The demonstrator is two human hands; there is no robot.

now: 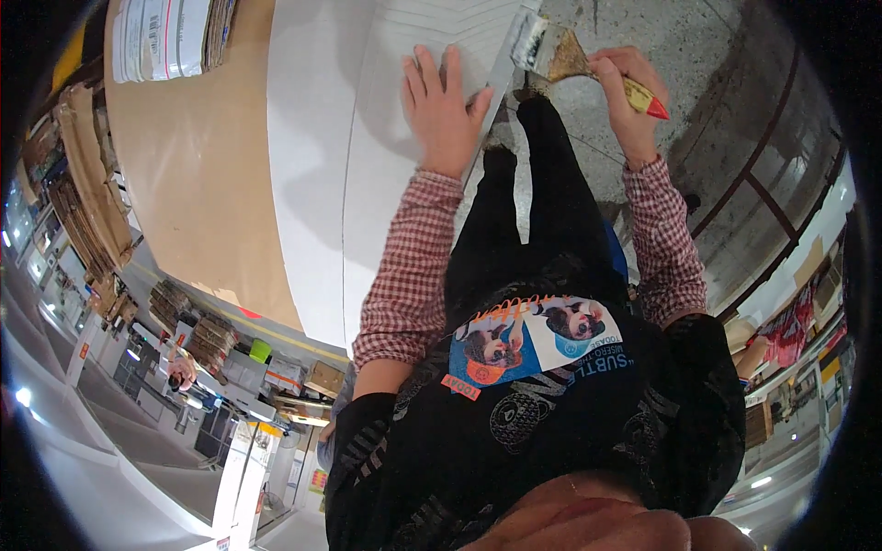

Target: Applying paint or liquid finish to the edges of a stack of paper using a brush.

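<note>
My left hand [439,119] lies flat with fingers spread on a white sheet of board [317,156], close to the sheet's right edge. In my right hand [634,110] is a wide flat paintbrush [568,57] with a yellowish, red-tipped handle. Its bristles point left and carry whitish stuff. They appear at the white sheet's right edge near the far end; whether they touch it I cannot tell. Fine slanting lines mark the sheet beyond my left fingers.
Brown cardboard [197,174] spreads to the left of the white sheet. On its far left stands a bundle of flattened, printed cartons [165,41]. Speckled grey floor [726,83] lies at the right. Stacked cardboard [92,184] and another person [182,372] are farther left.
</note>
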